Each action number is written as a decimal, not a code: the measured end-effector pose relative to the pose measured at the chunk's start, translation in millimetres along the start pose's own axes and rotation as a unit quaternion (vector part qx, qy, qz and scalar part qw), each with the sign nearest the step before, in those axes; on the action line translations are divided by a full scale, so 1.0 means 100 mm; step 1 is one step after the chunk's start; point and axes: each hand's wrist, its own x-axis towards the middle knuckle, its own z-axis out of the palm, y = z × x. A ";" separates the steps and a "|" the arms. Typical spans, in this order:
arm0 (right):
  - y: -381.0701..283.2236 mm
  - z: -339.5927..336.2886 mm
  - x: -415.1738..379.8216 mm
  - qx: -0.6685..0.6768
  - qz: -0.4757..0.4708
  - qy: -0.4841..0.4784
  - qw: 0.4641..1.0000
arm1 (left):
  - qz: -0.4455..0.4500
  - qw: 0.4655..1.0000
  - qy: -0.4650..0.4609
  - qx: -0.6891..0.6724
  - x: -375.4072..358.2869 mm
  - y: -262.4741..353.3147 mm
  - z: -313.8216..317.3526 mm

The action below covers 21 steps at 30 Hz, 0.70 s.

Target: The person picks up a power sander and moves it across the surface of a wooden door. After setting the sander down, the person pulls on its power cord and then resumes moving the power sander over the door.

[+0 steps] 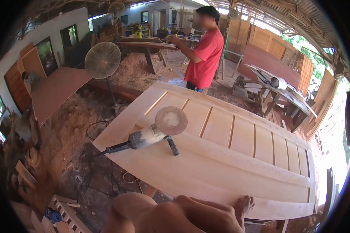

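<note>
My right hand [244, 206] rests on the near edge of a pale wooden door panel [206, 171], its fingers loosely spread and nothing visible in them. My left hand is out of view. Bare skin of my body and limbs fills the bottom middle. On the left part of the panel lies an angle grinder [144, 136] with a round sanding disc [171, 120] facing up. Its black side handle [173, 147] points toward me, apart from my hand. Dark grooves separate the slats along the panel's far half.
Across the panel stands a person in a red shirt [208, 58], at a workbench [147, 46]. A pedestal fan [102, 60] stands left, near a large brown board [60, 91]. A machine table [282, 93] is at right. Cords and wood shavings [76, 136] cover the floor.
</note>
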 end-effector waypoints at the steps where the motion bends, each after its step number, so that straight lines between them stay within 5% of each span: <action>1: 0.01 0.03 0.01 0.009 0.001 0.006 1.000 | -0.003 0.999 0.016 -0.038 -0.02 -0.03 0.10; 4: 0.00 0.03 -0.02 0.022 0.012 0.012 1.000 | 0.034 0.988 0.035 -0.146 0.14 -0.21 0.30; 7: -0.09 -0.14 -0.03 0.014 0.015 -0.010 1.000 | -0.032 0.980 0.038 -0.191 0.00 -0.20 0.31; 11: -0.06 -0.10 -0.02 0.033 0.030 -0.023 0.999 | -0.013 0.986 0.052 -0.156 0.00 -0.27 0.28; 14: -0.07 -0.04 0.00 0.036 0.044 -0.025 0.998 | -0.181 0.981 0.037 -0.054 -0.02 -0.10 0.09; 21: -0.08 -0.13 0.01 0.024 0.029 -0.016 0.999 | -0.497 0.837 -0.115 0.197 -0.96 -0.33 -0.22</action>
